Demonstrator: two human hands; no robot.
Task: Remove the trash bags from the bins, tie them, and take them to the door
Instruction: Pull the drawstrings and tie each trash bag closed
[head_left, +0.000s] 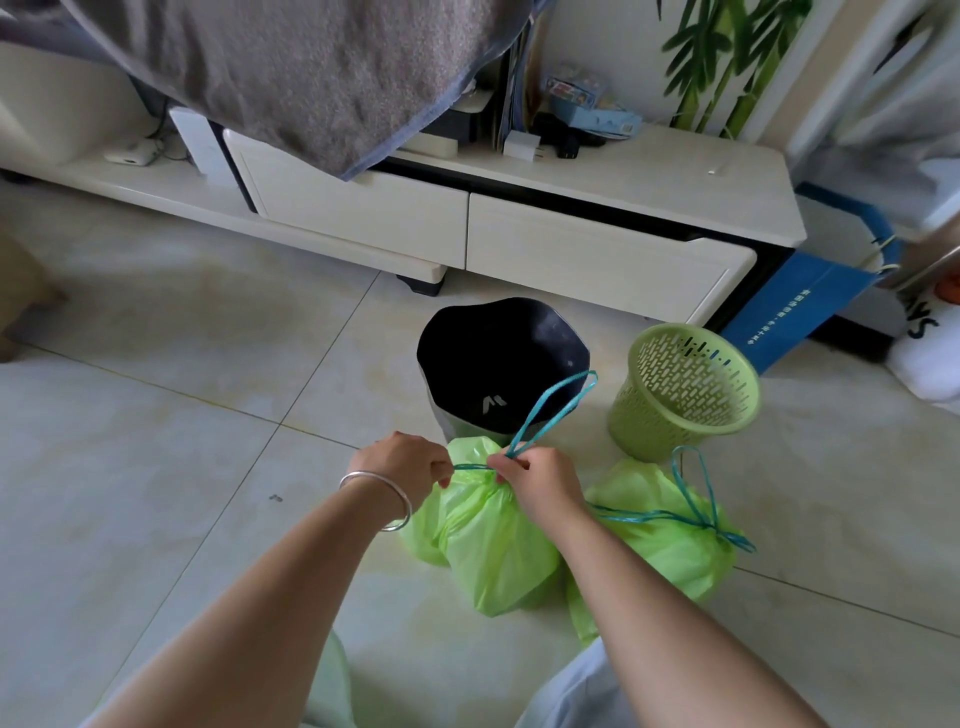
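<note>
A green trash bag (488, 545) stands on the tiled floor in front of me, its neck gathered by a teal drawstring (550, 410) that loops up to the right. My left hand (402, 462) pinches one end of the string at the bag's neck. My right hand (540, 480) grips the string's loop on the other side. A second green bag (660, 545) lies to the right, tied with its own teal string. Behind them stand a dark bin (498, 364) and a green slotted basket bin (685, 389), neither with a bag in it.
A white low cabinet (597, 249) with two drawers runs along the back. A grey cloth (291, 67) hangs over it at top left. A blue box (810, 301) leans at the right. More pale green plastic (332, 686) lies by my knees.
</note>
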